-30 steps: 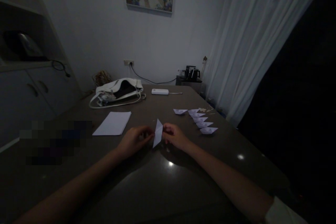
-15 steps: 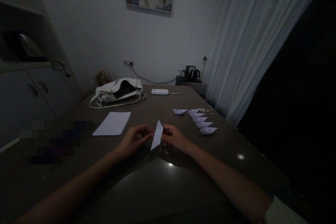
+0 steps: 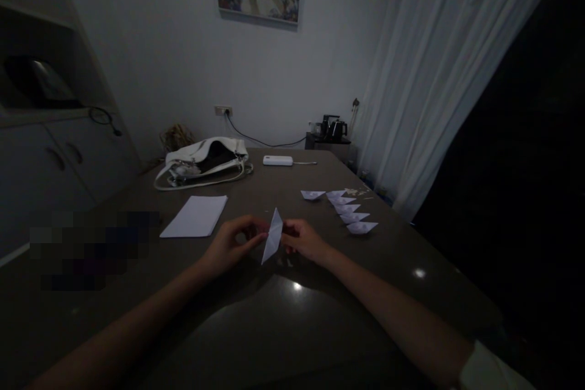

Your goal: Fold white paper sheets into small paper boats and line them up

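Between my two hands, a little above the table, is a folded white paper boat (image 3: 273,236), its long pointed shape running away from me. My left hand (image 3: 237,241) pinches its left side with thumb and fingertips. On the other side my right hand (image 3: 301,239) grips it, some fingers hidden behind the paper. Several finished-looking paper boats (image 3: 351,217) stand in a slanting row to the right, and one more paper boat (image 3: 312,195) sits just left of that row's far end. A stack of white paper (image 3: 195,217) lies left of my hands.
A white handbag (image 3: 205,158) rests at the table's far left, with a white power bank (image 3: 278,161) and its short cable right of it. Small beige bits (image 3: 355,191) lie beyond the boats. Behind the table's far edge stands a black kettle (image 3: 337,128).
The paper boat between my hands has turned or spread slightly, showing more of its creased face. Both hands keep hold of it in nearly the same place.
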`<state>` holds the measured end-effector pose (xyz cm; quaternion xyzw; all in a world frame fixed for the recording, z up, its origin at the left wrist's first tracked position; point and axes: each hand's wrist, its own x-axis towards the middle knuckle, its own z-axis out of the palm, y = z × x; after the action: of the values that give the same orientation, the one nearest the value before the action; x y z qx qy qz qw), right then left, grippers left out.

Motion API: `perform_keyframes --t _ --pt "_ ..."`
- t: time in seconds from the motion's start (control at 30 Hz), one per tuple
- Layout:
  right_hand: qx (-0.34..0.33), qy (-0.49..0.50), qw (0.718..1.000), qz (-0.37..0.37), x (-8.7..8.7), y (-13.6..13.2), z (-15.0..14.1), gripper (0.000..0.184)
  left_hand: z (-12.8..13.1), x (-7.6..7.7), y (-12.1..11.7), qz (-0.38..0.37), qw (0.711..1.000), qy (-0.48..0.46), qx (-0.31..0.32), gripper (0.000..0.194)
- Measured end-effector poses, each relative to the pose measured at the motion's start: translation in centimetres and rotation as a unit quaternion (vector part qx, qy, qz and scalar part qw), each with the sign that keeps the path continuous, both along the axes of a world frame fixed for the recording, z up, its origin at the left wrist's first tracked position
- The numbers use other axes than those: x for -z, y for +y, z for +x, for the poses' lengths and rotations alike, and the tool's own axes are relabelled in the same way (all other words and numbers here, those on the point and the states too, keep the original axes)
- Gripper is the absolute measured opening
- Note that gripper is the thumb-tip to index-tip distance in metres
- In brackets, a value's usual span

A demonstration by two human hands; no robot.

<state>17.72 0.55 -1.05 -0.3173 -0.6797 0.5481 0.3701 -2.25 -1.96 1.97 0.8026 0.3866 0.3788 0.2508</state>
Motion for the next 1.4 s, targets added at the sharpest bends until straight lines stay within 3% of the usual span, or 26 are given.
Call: perform_keyframes --t 0.2,0.37,0.83,1.07,1.4 --pt "-0.013 0.006 1.0 0.012 0.39 0.13 -0.03 0.03 -0.17 0.09 0.03 0.062 0.997 0.029 0.018 0.021" --pt "-0.011 -0.004 1.0 0.016 0.21 -0.02 -0.13 0.027 -0.23 0.24 0.18 0.062 0.995 0.049 0.053 0.021" --pt "-0.026 -0.021 0.999 0.011 0.01 -0.38 -0.19 0.03 0.24 0.37 0.16 -0.057 0.99 -0.045 0.122 0.013" --pt "-0.017 -0.024 0.999 0.022 0.5 -0.21 -0.22 0.031 0.26 0.13 0.0 -0.119 0.98 -0.082 0.135 0.025" --pt "-0.002 -0.014 1.0 0.015 -0.04 -0.1 -0.06 0.043 0.13 0.32 0.23 -0.021 0.994 -0.045 0.096 0.02"
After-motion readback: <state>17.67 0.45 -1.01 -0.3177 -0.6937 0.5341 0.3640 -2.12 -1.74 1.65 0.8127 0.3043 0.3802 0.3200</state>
